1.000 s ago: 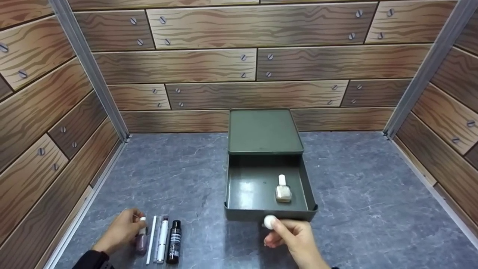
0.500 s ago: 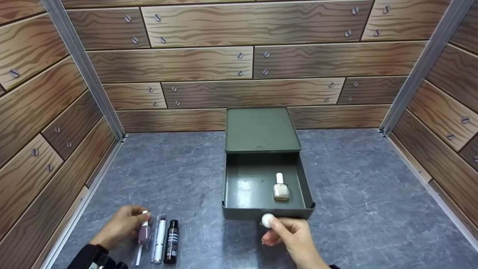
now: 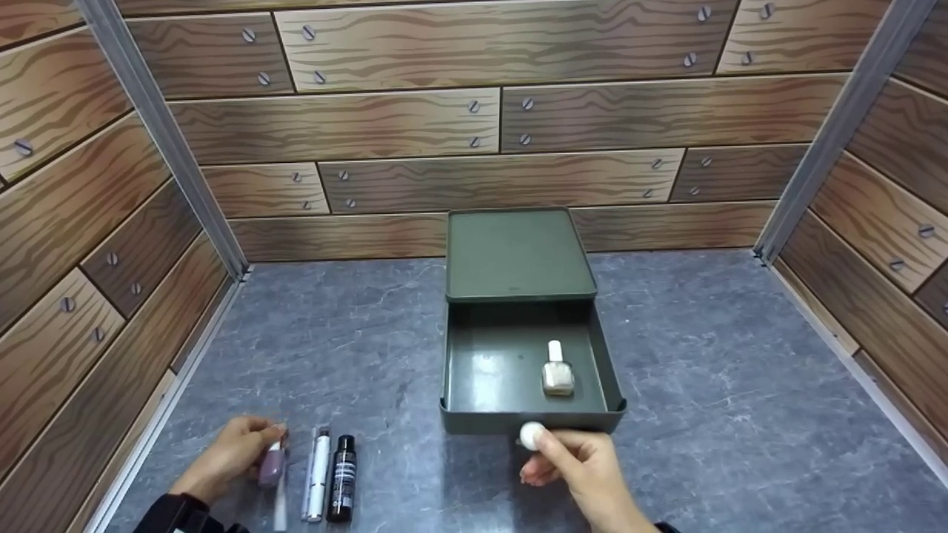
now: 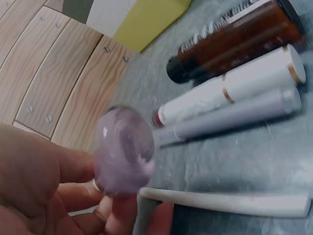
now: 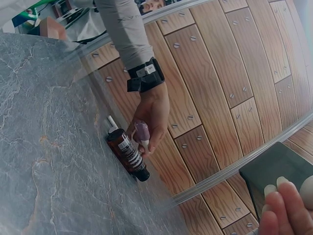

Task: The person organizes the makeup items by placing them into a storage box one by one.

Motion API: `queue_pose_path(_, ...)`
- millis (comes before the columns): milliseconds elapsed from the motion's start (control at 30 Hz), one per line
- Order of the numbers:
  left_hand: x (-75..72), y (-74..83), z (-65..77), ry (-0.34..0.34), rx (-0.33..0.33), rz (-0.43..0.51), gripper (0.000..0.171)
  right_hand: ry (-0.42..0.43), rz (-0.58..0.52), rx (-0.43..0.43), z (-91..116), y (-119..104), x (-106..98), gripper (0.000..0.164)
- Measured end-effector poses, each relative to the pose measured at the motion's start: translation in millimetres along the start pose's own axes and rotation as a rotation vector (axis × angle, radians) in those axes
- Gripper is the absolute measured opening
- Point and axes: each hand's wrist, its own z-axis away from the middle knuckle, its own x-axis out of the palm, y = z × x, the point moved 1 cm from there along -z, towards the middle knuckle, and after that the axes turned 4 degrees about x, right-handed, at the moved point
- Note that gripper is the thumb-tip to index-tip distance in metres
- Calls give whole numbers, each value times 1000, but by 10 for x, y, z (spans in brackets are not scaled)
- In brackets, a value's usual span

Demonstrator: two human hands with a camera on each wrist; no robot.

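Note:
My left hand (image 3: 233,451) holds a purple nail polish bottle (image 3: 272,466) by its white cap, the glass end tilted down. A thin white stick (image 4: 234,201) reaches the same fingertips in the left wrist view; whether they pinch it is unclear. At the drawer front, my right hand (image 3: 585,463) pinches the round white knob (image 3: 531,435) between thumb and fingers. The dark green drawer (image 3: 474,423) is pulled out of its box (image 3: 518,252). Inside, toward the right, lies a pale nail polish bottle (image 3: 558,379) with a white cap.
Right of my left hand lie a white pen-like tube (image 3: 318,474), a translucent slim tube (image 4: 234,117) and a dark brown bottle (image 3: 343,477) with a black cap. Wood-patterned walls (image 3: 385,126) enclose the grey marbled table (image 3: 355,333) at the back and sides.
My left hand has lifted the purple bottle from the table, then drawn it slightly back left. The white stick has shifted left, toward me. My right hand stays on the knob.

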Motion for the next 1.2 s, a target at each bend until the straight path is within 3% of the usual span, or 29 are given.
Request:
queue_pose_path(433,124,-12,-73,-100,49,46,45,-6,-18,-32,-4,-5,0,32)
queue_pose_path(900,154,18,-89,-79,47,38,41,-2,-15,2,-8,1,-4,33)
queue_pose_path(1200,123,155,-103,-119,72,118,45,-18,-22,-10,-6,0,-2,30)
